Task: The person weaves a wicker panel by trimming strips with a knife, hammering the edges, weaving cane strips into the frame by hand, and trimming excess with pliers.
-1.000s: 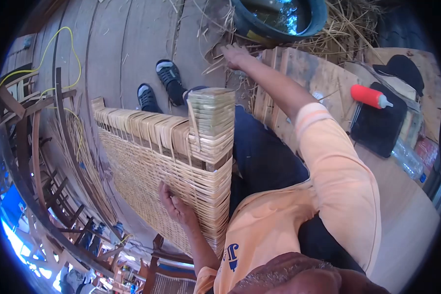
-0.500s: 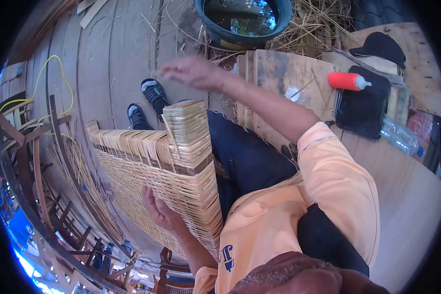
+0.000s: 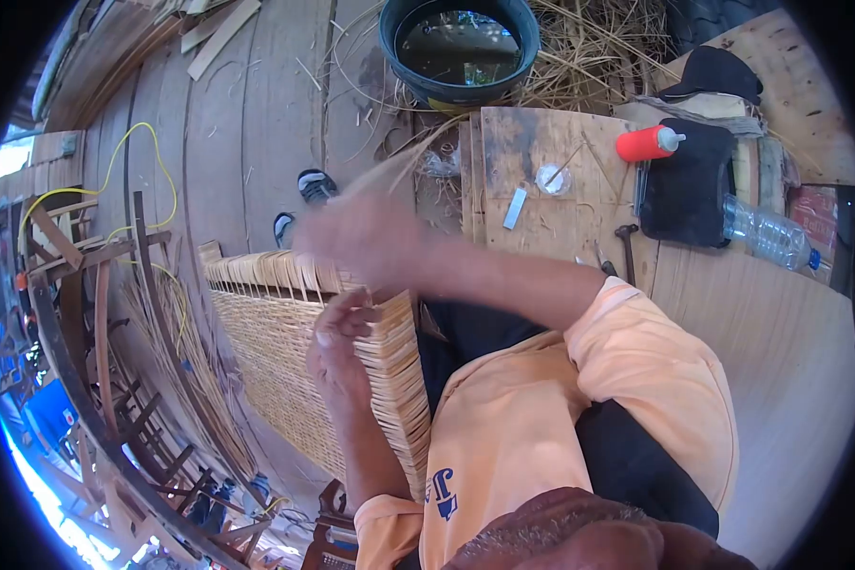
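Note:
A woven frame point(image 3: 294, 347) of pale strips stands against my dark-trousered legs, its thick wrapped corner beneath my hands. My right hand point(image 3: 361, 237) is blurred by motion above the top edge; its fingers cannot be made out. A pale strip point(image 3: 399, 171) trails up and to the right from that hand. Just below, my left hand point(image 3: 342, 332) is at the corner with its fingers curled together; whatever lies between them is too small to name.
A bucket of water point(image 3: 458, 52) stands beyond, beside loose straw point(image 3: 598, 47). Boards at the right carry a red bottle point(image 3: 648, 143), a hammer point(image 3: 627, 249), a clear bottle point(image 3: 769, 236) and a black cap point(image 3: 717, 74). A yellow cord point(image 3: 166, 171) and wooden frames are at the left.
My right hand has come down and closer to my left hand. My left hand has risen from the woven face to the corner, its fingers now curled. The view has shifted slightly.

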Demonstrator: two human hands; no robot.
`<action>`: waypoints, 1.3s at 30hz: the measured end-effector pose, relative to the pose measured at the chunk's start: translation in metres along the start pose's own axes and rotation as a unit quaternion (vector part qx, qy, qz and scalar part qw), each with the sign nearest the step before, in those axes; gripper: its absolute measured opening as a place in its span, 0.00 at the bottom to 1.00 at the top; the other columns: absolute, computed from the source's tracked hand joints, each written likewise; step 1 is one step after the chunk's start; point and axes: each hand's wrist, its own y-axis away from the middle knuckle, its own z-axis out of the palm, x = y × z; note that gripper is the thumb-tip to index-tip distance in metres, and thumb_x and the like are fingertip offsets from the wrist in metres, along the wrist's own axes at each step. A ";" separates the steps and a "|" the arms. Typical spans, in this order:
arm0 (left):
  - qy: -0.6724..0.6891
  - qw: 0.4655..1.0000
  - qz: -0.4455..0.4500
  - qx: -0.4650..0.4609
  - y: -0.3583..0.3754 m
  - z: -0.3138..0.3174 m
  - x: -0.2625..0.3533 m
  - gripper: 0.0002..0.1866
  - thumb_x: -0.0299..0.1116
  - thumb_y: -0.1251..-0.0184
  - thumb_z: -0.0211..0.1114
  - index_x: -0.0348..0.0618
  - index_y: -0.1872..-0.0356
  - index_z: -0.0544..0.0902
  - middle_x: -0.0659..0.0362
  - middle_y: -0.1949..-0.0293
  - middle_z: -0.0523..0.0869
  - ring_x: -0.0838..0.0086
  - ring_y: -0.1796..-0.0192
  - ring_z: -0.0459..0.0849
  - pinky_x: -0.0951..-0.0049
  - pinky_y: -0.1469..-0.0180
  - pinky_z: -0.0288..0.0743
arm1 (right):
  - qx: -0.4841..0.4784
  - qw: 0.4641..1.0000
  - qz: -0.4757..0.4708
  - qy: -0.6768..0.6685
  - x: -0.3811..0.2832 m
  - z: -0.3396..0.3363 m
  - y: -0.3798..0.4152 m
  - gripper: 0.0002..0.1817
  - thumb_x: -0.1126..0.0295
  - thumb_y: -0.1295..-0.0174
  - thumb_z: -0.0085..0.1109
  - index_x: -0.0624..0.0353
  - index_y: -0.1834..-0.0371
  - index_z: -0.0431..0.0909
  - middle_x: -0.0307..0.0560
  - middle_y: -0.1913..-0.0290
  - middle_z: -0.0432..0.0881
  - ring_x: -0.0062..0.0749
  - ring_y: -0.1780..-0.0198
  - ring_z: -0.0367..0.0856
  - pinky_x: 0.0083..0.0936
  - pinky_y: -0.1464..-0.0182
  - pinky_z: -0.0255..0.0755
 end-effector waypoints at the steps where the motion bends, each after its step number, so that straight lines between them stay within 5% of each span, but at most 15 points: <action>1: 0.134 0.983 -0.121 -0.039 0.003 -0.001 0.002 0.33 0.56 0.27 0.44 0.31 0.45 0.76 0.50 0.52 0.83 0.66 0.55 0.82 0.69 0.54 0.74 | 0.002 1.000 -0.001 0.001 -0.027 0.004 0.009 0.11 0.61 0.33 0.53 0.57 0.64 0.78 0.41 0.74 0.78 0.36 0.70 0.81 0.30 0.69 0.72; 3: 0.383 0.848 -0.350 -0.106 0.013 -0.005 0.006 0.45 0.70 0.31 0.37 0.32 0.37 0.68 0.44 0.48 0.81 0.50 0.52 0.84 0.59 0.48 0.77 | -0.041 0.992 -0.068 -0.097 -0.111 0.017 0.033 0.11 0.59 0.41 0.57 0.55 0.72 0.75 0.40 0.78 0.77 0.34 0.74 0.80 0.30 0.72 0.70; 6: 0.520 0.732 -0.388 -0.207 0.017 -0.013 0.006 0.51 0.75 0.35 0.31 0.31 0.36 0.66 0.42 0.48 0.81 0.47 0.53 0.84 0.53 0.51 0.78 | -0.087 0.964 -0.147 -0.202 -0.179 0.019 0.048 0.14 0.57 0.49 0.60 0.53 0.81 0.72 0.38 0.82 0.75 0.32 0.78 0.79 0.29 0.74 0.68; 10: 0.587 0.726 -0.318 -0.164 0.022 -0.030 0.004 0.42 0.65 0.29 0.42 0.29 0.38 0.67 0.47 0.56 0.84 0.57 0.58 0.86 0.63 0.57 0.79 | -0.196 0.872 -0.215 -0.394 -0.215 0.004 0.066 0.10 0.62 0.50 0.60 0.52 0.84 0.73 0.38 0.82 0.75 0.34 0.80 0.75 0.34 0.72 0.67; 12: 0.543 0.807 -0.228 -0.051 0.028 -0.071 0.017 0.25 0.44 0.25 0.50 0.28 0.44 0.69 0.64 0.69 0.80 0.83 0.75 0.76 0.83 0.76 0.72 | -0.193 0.861 -0.261 -0.390 -0.229 0.003 0.072 0.12 0.63 0.52 0.62 0.50 0.88 0.72 0.35 0.81 0.76 0.31 0.76 0.76 0.34 0.64 0.69; 14: 0.703 0.703 -0.085 0.068 0.031 -0.103 0.077 0.13 0.26 0.25 0.45 0.30 0.47 0.71 0.73 0.77 0.72 0.94 0.83 0.64 0.92 0.88 0.56 | -0.025 0.859 -0.356 -0.367 -0.240 0.007 0.074 0.11 0.64 0.53 0.62 0.49 0.88 0.72 0.31 0.84 0.71 0.30 0.71 0.74 0.36 0.55 0.66; 15: 0.628 0.776 0.060 -0.030 0.034 -0.139 0.093 0.10 0.24 0.26 0.43 0.34 0.53 0.72 0.73 0.79 0.70 0.93 0.83 0.65 0.91 0.87 0.57 | -0.027 0.859 -0.358 -0.365 -0.242 -0.001 0.070 0.11 0.64 0.53 0.62 0.49 0.88 0.72 0.31 0.84 0.71 0.30 0.71 0.74 0.36 0.55 0.66; 16: 0.501 0.849 0.130 0.106 0.050 -0.162 0.125 0.07 0.24 0.27 0.43 0.38 0.61 0.71 0.73 0.79 0.68 0.93 0.81 0.69 0.89 0.82 0.63 | -0.031 0.878 -0.371 -0.301 -0.237 -0.015 0.058 0.10 0.62 0.50 0.61 0.46 0.85 0.74 0.29 0.82 0.73 0.28 0.68 0.75 0.34 0.55 0.65; 21: 0.546 0.748 0.335 0.173 0.152 -0.293 0.179 0.06 0.17 0.37 0.54 0.41 0.70 0.71 0.61 0.71 0.77 0.76 0.76 0.78 0.76 0.70 0.75 | -0.035 0.901 -0.355 -0.249 -0.217 -0.037 0.028 0.09 0.58 0.44 0.59 0.44 0.78 0.76 0.28 0.77 0.76 0.25 0.67 0.76 0.29 0.57 0.63; 25: 0.389 0.802 0.309 0.332 0.182 -0.287 0.170 0.05 0.20 0.34 0.55 0.38 0.70 0.71 0.56 0.67 0.77 0.70 0.67 0.78 0.72 0.64 0.74 | -0.086 0.930 -0.328 -0.142 -0.191 -0.021 0.021 0.11 0.57 0.41 0.59 0.47 0.76 0.74 0.31 0.77 0.74 0.29 0.67 0.75 0.29 0.57 0.66; 32: 0.515 0.764 0.324 0.216 0.296 -0.446 0.085 0.04 0.16 0.37 0.57 0.35 0.66 0.73 0.57 0.70 0.73 0.76 0.68 0.74 0.82 0.69 0.72 | -0.181 0.923 -0.332 -0.071 -0.165 -0.043 0.012 0.14 0.58 0.37 0.58 0.51 0.77 0.72 0.37 0.77 0.74 0.34 0.67 0.75 0.31 0.61 0.70; 33: 0.413 0.764 0.343 0.358 0.295 -0.440 0.080 0.01 0.22 0.33 0.56 0.35 0.65 0.74 0.58 0.71 0.72 0.77 0.72 0.72 0.83 0.74 0.70 | -0.177 0.929 -0.320 -0.050 -0.161 -0.048 0.013 0.14 0.58 0.37 0.58 0.51 0.77 0.72 0.37 0.77 0.74 0.34 0.67 0.75 0.31 0.61 0.70; 35: 0.460 0.866 0.154 0.122 0.359 -0.608 -0.015 0.09 0.29 0.32 0.58 0.35 0.56 0.76 0.55 0.67 0.77 0.71 0.76 0.76 0.77 0.76 0.72 | -0.180 0.933 -0.310 -0.002 -0.146 -0.059 0.012 0.11 0.62 0.38 0.57 0.52 0.75 0.72 0.40 0.74 0.75 0.36 0.66 0.76 0.32 0.62 0.73; 37: 0.378 0.813 0.207 0.392 0.304 -0.575 -0.011 0.13 0.33 0.31 0.56 0.35 0.52 0.74 0.53 0.60 0.74 0.68 0.67 0.72 0.73 0.66 0.67 | -0.171 0.937 -0.295 0.070 -0.126 -0.067 0.009 0.08 0.65 0.40 0.57 0.53 0.74 0.72 0.40 0.73 0.76 0.36 0.64 0.77 0.31 0.62 0.74; 39: 0.314 0.810 0.202 0.452 0.225 -0.543 0.011 0.17 0.38 0.29 0.54 0.36 0.47 0.72 0.52 0.52 0.70 0.65 0.57 0.69 0.69 0.56 0.61 | -0.165 0.932 -0.300 0.119 -0.110 -0.086 0.007 0.05 0.67 0.41 0.56 0.53 0.72 0.72 0.41 0.71 0.76 0.37 0.63 0.78 0.30 0.62 0.75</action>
